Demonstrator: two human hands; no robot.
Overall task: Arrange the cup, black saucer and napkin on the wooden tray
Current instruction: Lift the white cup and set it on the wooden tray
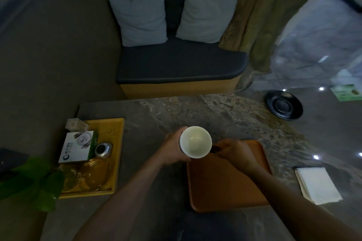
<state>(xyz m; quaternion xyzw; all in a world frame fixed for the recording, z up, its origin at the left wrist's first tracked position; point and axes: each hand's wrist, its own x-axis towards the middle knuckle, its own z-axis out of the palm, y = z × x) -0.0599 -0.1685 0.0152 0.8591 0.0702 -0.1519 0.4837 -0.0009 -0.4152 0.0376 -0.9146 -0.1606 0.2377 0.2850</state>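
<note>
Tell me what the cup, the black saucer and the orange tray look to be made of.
Cup: likely glazed ceramic or porcelain; pale, smooth inside with soft highlights.
Black saucer: probably glazed ceramic, though plastic is possible; glossy black with bright reflections on its rings.
Orange tray: said to be wood; its matt, even orange-brown surface shows no clear grain, so moulded plastic or lacquered wood would look alike.

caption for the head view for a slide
Left hand holds the cup over the tray; saucer and napkin wait off-tray.

Single head-worn wide-angle view, looking forward and steeply down from close above the table, bench at frame top, forearms entering from bottom edge.
</note>
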